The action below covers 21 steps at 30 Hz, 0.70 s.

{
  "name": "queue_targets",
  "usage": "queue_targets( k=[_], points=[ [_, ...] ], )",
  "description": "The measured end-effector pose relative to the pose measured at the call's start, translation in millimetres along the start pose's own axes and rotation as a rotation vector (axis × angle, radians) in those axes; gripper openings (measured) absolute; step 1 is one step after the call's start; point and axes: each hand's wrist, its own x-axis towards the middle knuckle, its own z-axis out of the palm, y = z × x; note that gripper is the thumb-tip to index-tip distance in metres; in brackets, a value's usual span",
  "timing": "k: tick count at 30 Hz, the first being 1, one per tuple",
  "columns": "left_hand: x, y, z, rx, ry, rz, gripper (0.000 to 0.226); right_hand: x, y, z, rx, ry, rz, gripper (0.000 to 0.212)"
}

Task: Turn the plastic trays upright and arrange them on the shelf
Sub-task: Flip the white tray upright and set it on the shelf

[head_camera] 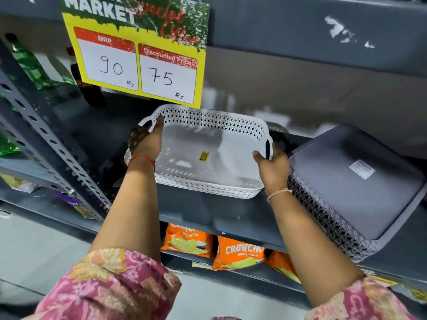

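Right hand: clamped on right handle of white tray.
Left hand: clamped on left handle.
White tray: upright, on or just above shelf; contact unclear.
Advice: lower level, slide back, square to shelf edge.
Grey tray: upside down, just right; turn next.
Sign: hanging above; keep clear.

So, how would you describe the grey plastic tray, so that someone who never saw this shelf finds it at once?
Start at the yellow price sign hanging above the dark grey metal shelf. Under it, two hands hold an upright white perforated plastic tray; look just right of that. The grey plastic tray lies upside down, flat base up with a white label, lattice sides facing down.
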Motion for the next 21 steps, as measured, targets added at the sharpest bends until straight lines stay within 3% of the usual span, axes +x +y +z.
queue_targets(
  k=[3, 6, 9, 12, 15, 18, 21],
  points=[
    [-10, 3, 9, 0.018, 0.092, -0.005, 0.099, -7, 0, -4, 0.076, 0.059, -0.098, 0.046],
    [-42, 22, 33, -0.030, 0.149, 0.111, 0.083, -13, -7, -12, 0.204, 0.066, -0.165, 0.038],
    [-98, 53, 72, -0.154, 0.108, 0.298, 0.086, -14, -13, -39, 0.173, 0.110, -0.334, 0.034],
    [-159, 75, 117, -0.186, 0.005, 0.517, 0.087, -10, -13, -79, -0.072, 0.092, -0.502, 0.034],
    [-217, 81, 157, -0.156, -0.067, 0.712, 0.092, 2, 2, -119, -0.557, 0.038, -0.550, 0.048],
    [-261, 78, 187, -0.252, -0.111, 0.614, 0.107, 12, 21, -159, -0.748, 0.018, -0.461, 0.074],
    [-294, 81, 206, -0.391, -0.095, 0.329, 0.103, 34, 45, -198, -0.773, 0.052, -0.333, 0.101]
  ],
)
